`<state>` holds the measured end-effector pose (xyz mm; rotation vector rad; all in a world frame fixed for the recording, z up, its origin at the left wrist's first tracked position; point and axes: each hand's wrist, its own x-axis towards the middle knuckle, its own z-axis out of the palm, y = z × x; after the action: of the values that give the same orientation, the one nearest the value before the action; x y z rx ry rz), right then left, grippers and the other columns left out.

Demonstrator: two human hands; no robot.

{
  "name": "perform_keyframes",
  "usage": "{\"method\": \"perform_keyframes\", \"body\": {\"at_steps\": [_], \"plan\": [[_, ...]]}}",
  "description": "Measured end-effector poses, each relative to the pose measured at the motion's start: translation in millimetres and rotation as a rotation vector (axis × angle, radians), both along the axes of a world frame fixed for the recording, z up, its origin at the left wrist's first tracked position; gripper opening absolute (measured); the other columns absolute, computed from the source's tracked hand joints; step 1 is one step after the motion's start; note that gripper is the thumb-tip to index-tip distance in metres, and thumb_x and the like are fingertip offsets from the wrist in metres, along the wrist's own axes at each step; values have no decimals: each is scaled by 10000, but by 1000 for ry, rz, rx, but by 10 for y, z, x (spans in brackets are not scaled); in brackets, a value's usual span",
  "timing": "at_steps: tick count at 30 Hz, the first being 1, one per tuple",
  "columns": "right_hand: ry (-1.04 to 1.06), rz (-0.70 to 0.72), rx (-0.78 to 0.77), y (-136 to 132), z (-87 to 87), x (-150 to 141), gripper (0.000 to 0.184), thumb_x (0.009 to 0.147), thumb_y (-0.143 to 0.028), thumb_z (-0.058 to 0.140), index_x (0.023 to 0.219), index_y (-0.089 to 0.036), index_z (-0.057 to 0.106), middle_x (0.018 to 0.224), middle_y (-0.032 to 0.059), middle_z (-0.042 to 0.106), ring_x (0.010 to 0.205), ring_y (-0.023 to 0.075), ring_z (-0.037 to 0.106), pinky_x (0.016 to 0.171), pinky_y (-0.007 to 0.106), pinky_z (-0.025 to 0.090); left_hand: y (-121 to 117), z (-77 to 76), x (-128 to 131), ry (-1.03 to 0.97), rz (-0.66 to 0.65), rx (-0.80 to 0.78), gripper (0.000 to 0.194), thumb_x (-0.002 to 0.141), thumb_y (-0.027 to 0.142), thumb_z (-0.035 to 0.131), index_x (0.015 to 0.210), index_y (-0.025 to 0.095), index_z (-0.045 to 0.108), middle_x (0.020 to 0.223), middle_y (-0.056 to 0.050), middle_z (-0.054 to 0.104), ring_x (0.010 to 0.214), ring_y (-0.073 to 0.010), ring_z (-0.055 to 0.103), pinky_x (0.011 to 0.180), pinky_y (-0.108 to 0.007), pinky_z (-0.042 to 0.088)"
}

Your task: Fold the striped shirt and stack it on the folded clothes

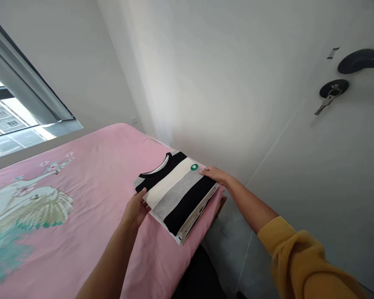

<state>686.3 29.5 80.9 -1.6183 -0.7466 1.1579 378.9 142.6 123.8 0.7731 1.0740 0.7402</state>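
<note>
A folded black, white and striped shirt (177,193) with a small green badge lies on top of a short stack of folded clothes at the corner of a pink bed (90,174). My left hand (136,209) grips the stack's near left edge, thumb on top and fingers under. My right hand (214,174) rests on the far right edge by the badge, fingers curled over the side. A yellow sleeve is pushed up my right forearm.
The pink bedspread carries a teal and white bird print (21,211) at the left. A window (9,120) is at the far left. A white wall runs behind the bed. A door with a black handle (360,60) and a key (327,99) stands at the right.
</note>
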Motion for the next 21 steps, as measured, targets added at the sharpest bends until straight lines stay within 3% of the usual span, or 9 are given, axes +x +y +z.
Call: {"method": "perform_keyframes", "body": {"at_steps": [3,7,11,14,17,19,21], "plan": [[-71,-5,-18,-17,23,-41,396,734,-479,689,947,-146,670,850,55,717,789,176,660,717,254,517,-403,-1,-51,104,-136,13,279,787,276,650,1032,173,565,842,-53,643,590,-131,614,503,-265,533],[-201,-8,-54,-20,48,-88,378,812,-451,600,1056,-167,649,914,44,710,827,174,657,717,251,507,-914,-124,-52,158,-258,48,474,704,363,730,1098,196,525,867,-47,628,576,-117,591,480,-251,509],[-430,-71,-108,-85,99,-148,350,804,-422,602,1000,-139,663,923,77,686,901,227,634,800,317,480,-1181,-283,-84,190,-201,52,745,670,351,747,1288,172,371,720,4,577,507,-108,555,436,-223,445],[-614,-167,-101,-166,214,-334,372,818,-380,586,1098,-138,613,1128,122,614,1112,270,530,961,392,386,-1332,-411,-180,169,-193,49,885,650,323,749,1362,166,246,729,2,596,529,-116,575,434,-202,404],[-870,-179,102,-207,343,-704,388,891,-377,472,1218,-178,531,1281,104,523,1221,227,440,1039,379,319,-1571,-561,-351,149,-270,52,750,648,350,732,1270,163,357,758,-7,614,526,-93,554,427,-182,363],[-1063,-82,266,-216,381,-999,418,917,-412,415,1254,-182,504,1313,100,505,1244,211,423,1051,371,319,-1793,-666,-525,166,-337,10,563,685,367,679,1150,148,451,785,-17,618,545,-82,555,440,-177,361],[-1194,73,270,-251,358,-1272,478,909,-452,416,1302,-186,472,1367,111,463,1287,238,381,1066,434,299,-2045,-772,-768,182,-395,-47,415,707,354,631,1038,139,504,797,-19,615,563,-75,559,458,-177,367]]}}
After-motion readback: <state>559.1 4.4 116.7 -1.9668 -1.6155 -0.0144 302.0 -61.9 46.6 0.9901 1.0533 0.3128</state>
